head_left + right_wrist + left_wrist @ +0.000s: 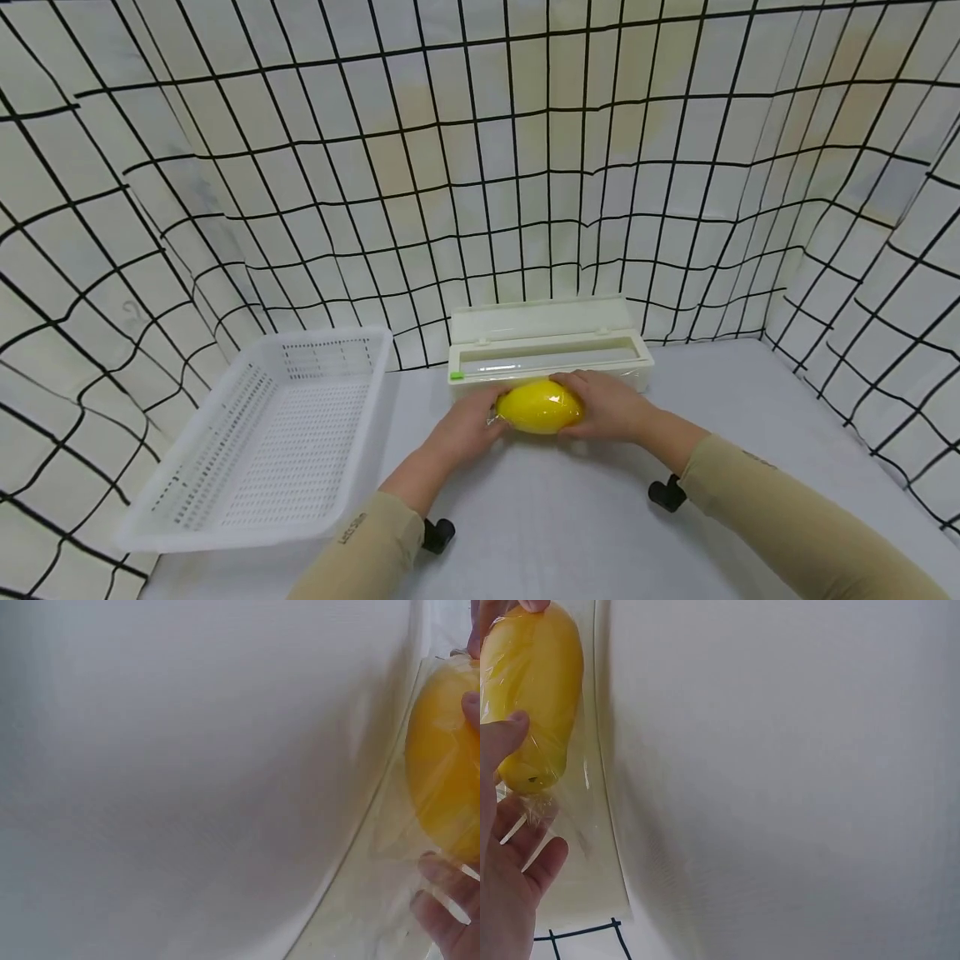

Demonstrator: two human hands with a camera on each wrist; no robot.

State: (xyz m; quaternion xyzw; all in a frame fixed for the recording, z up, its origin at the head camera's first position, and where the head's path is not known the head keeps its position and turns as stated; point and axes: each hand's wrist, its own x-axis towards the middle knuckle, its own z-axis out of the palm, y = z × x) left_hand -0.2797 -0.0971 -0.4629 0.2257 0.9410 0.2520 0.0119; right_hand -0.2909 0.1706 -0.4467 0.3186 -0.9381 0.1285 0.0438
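A yellow mango, wrapped in clear cling film, is held up between both hands in front of the cling film dispenser. My left hand grips its left end; in the left wrist view the thumb presses on the film over the fruit and some fingers spread past its tip. The opposite end is in my right hand, whose thumb lies on the fruit in the right wrist view, with other fingers against loose film. Crumpled film gathers at the mango's left end.
Behind the hands stands a cream cling film dispenser with its lid raised, a roll inside and a green slider. A white perforated basket sits at left. Black wire grid panels enclose the white table.
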